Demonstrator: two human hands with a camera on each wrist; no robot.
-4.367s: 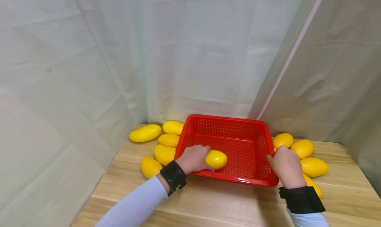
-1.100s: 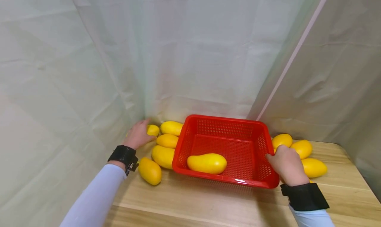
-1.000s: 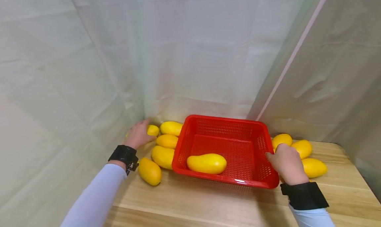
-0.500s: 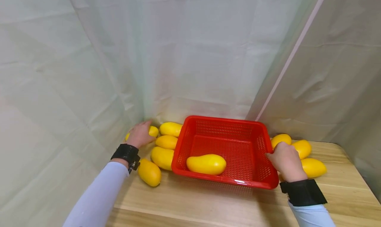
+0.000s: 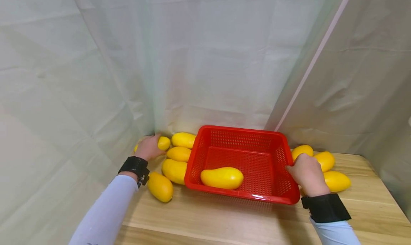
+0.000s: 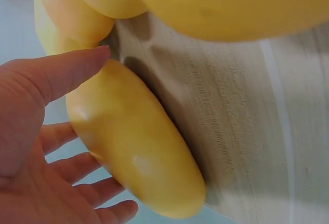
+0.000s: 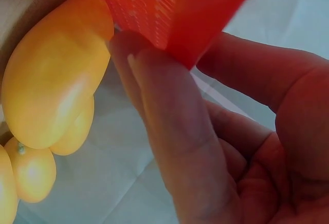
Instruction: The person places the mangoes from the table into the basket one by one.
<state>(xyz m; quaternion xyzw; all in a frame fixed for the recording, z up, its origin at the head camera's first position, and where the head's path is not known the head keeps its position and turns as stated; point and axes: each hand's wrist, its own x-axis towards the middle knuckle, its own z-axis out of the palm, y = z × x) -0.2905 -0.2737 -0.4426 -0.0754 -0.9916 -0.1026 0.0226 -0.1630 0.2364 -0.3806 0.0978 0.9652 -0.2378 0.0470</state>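
Note:
At the far left corner of the table, my left hand (image 5: 149, 148) grips a yellow mango (image 5: 163, 143). In the left wrist view, the thumb (image 6: 77, 70) lies across one end of that mango and the fingers (image 6: 77, 167) reach along its far side. My right hand (image 5: 309, 175) pinches the right rim of a red plastic basket (image 5: 243, 128) between thumb and fingers, as the right wrist view shows. Inside the basket, one mango (image 5: 222, 178) lies at the front left. The basket sits tilted, its front side slightly raised above the table.
Several mangoes (image 5: 174, 170) lie left of the basket, one of them (image 5: 160, 187) nearest the front. More mangoes (image 5: 337, 181) lie to the right, partly behind my right hand. A pale cloth wall (image 5: 212, 66) stands behind the wooden table (image 5: 208, 216).
My left hand has let go of the mango in the basket and moved left to the corner mango, its fingers lately lowering onto it. My right hand has stayed at the basket rim.

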